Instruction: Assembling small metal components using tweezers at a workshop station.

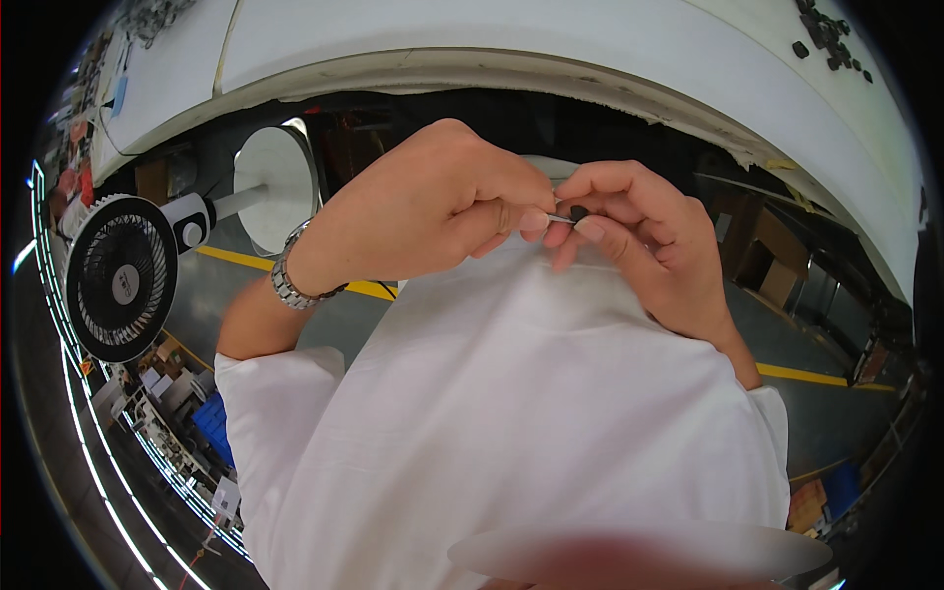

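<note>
Both my hands meet in front of my white shirt, just below the table edge. My left hand (pixel 442 202), with a metal-band watch (pixel 285 270) on its wrist, pinches a thin, pointed metal piece (pixel 560 218) between thumb and forefinger. Most of that piece is hidden in the fingers, so its kind cannot be told. My right hand (pixel 664 241) pinches a small black part (pixel 578 211) between thumb and fingers. The metal tip reaches to the black part and seems to touch it. Fingertips of the two hands nearly touch.
A white table (pixel 442 28) curves across the top, with a pile of small black parts (pixel 831 37) at its far right. To my left stands a black-and-white fan (pixel 125 283) beside a round white disc (pixel 273 192). An open cardboard box (pixel 772 258) sits low on the right.
</note>
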A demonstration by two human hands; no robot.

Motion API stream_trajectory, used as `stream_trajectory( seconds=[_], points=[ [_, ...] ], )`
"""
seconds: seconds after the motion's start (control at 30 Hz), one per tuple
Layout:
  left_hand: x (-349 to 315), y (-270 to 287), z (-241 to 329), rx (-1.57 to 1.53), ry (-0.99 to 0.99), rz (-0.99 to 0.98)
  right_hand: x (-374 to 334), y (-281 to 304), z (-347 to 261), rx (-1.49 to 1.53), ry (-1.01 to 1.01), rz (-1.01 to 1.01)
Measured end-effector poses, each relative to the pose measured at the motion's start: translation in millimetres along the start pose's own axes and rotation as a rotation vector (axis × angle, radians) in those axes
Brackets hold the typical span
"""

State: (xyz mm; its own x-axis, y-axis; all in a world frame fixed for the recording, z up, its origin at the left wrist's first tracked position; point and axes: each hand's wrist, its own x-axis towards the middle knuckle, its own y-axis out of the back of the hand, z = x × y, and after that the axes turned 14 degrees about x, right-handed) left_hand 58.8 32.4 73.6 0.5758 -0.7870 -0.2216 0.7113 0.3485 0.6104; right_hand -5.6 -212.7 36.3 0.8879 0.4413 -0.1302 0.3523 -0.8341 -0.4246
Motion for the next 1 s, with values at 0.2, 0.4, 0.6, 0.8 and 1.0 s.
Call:
stream_trajectory(
  seconds=[0.2, 0.4, 0.6, 0.8, 1.0],
  points=[
    [-2, -24, 15, 0.378, 0.045, 0.248, 1, -2, 2, 0.001, -0.009, 0.097],
    [-1, -31, 16, 0.615, 0.027, 0.339, 11, -3, 6, -0.275, 0.124, 0.093],
    [-6, -27, 33, 0.721, 0.000, 0.311, 6, -10, -6, -0.478, 0.180, 0.058],
    [-2, -27, 18, 0.732, -0.042, 0.316, 14, -7, 4, -0.408, 0.200, 0.097],
    [-3, -20, 32, 0.732, -0.095, 0.286, 8, -8, 4, -0.225, 0.142, 0.175]
  ],
)
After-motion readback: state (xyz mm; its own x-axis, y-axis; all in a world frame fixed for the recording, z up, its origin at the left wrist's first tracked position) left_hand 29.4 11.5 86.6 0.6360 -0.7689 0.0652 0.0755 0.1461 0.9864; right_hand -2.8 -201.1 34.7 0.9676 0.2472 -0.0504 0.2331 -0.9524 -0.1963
